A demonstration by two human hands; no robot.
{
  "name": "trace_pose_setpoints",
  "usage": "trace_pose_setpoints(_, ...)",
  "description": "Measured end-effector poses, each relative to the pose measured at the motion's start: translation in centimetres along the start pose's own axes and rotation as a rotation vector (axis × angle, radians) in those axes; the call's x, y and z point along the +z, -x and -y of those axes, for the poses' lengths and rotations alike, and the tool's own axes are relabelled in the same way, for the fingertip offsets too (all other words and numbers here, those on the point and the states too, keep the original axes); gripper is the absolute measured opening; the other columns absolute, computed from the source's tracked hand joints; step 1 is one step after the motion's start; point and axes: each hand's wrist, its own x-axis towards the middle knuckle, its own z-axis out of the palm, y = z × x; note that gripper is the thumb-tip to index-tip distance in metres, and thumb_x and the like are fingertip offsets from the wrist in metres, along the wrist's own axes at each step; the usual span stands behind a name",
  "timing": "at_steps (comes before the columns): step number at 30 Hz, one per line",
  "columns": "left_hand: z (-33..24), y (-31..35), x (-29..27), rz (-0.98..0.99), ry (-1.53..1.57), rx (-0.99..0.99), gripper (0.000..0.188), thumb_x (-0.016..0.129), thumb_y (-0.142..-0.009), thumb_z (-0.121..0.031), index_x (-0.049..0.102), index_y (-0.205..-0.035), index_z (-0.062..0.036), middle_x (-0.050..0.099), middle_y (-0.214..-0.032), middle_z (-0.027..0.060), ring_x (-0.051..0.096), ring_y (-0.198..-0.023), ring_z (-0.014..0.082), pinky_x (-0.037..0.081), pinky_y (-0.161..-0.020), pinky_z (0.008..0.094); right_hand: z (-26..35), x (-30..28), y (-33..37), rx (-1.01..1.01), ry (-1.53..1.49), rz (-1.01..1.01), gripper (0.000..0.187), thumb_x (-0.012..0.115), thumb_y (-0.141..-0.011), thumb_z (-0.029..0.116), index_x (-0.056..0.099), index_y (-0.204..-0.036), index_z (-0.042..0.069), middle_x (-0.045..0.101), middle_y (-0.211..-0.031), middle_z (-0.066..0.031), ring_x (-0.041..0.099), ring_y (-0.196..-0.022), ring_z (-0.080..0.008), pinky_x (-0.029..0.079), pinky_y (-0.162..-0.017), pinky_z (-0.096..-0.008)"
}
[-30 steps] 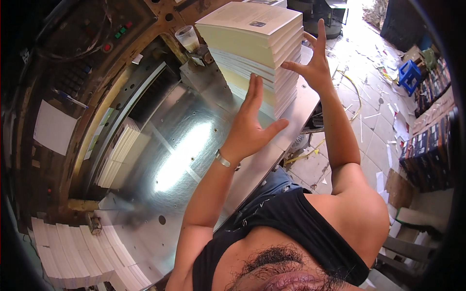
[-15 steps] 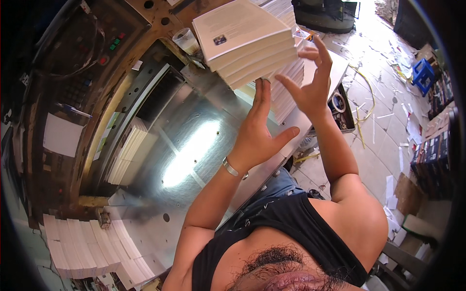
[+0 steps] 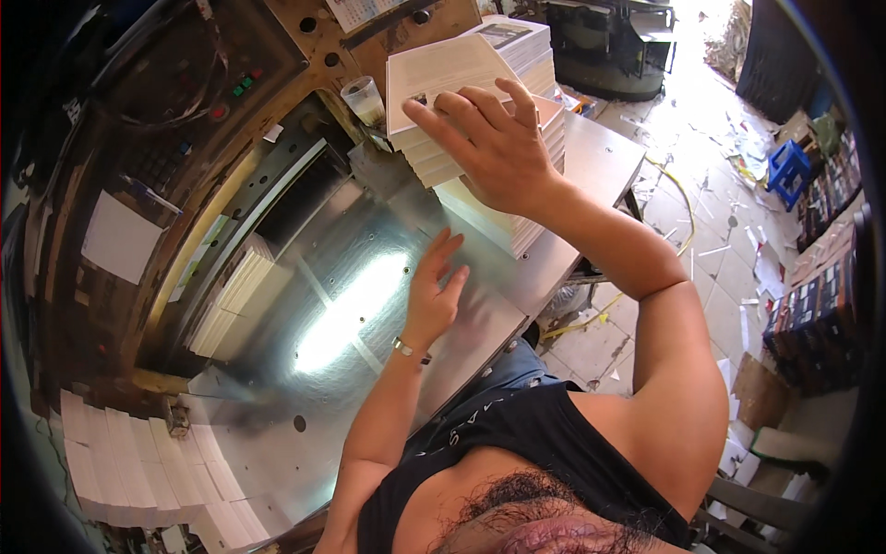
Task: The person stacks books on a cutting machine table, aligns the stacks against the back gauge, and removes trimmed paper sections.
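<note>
A stack of thick, unbound-looking paper blocks [image 3: 448,69] with a cream top sheet stands at the far end of the metal table. Across its near right corner reaches my right hand [image 3: 498,152], fingers apart and slightly bent; whether the fingertips touch the top sheet I cannot tell. Below that hand, more stacked white paper [image 3: 489,222] shows on the table. My left hand [image 3: 432,295] hovers over the shiny metal tabletop [image 3: 369,212], nearer to me, holding nothing, its fingers apart.
Several paper blocks [image 3: 235,300] stand in the machine's slot at left, and more rows [image 3: 138,462] lie at lower left. A plastic cup [image 3: 363,100] sits beside the far stack. Paper scraps litter the floor at right, near a blue stool [image 3: 789,174].
My left hand has drawn back from the stack toward me. My right hand has moved left from the stack's right side to over its near corner.
</note>
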Motion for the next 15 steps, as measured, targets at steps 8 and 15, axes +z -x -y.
trace_pose_setpoints(8, 0.7, 0.1, -4.8, -0.23, 0.338, 0.05, 0.067, 0.067, -0.091, -0.008, 0.036, -0.149, -0.0033, 0.03, -0.157, 0.0122, 0.039, -0.139, 0.0261, 0.047, -0.103, 0.0379, 1.4, -7.4, -3.2, -0.103, -0.37, -0.08, 0.062, 0.083, -0.062, 0.03, 0.068, -0.121, 0.016, 0.062, -0.108, -0.001, 0.059, -0.101, -0.0229, 0.038, -0.092, -0.0403)
trace_pose_setpoints(15, 6.3, 10.9, -17.1, -0.243, -0.187, -0.164, 0.082, 0.083, -0.078, -0.041, 0.048, -0.139, 0.0002, 0.055, -0.137, 0.0154, 0.055, -0.123, 0.0268, 0.05, -0.099, 0.0397, 4.0, -8.9, -0.8, 0.438, -1.697, 0.073, 0.085, 0.088, -0.058, 0.026, 0.056, -0.133, 0.005, 0.061, -0.117, -0.0093, 0.056, -0.11, -0.0212, 0.041, -0.1, -0.036)
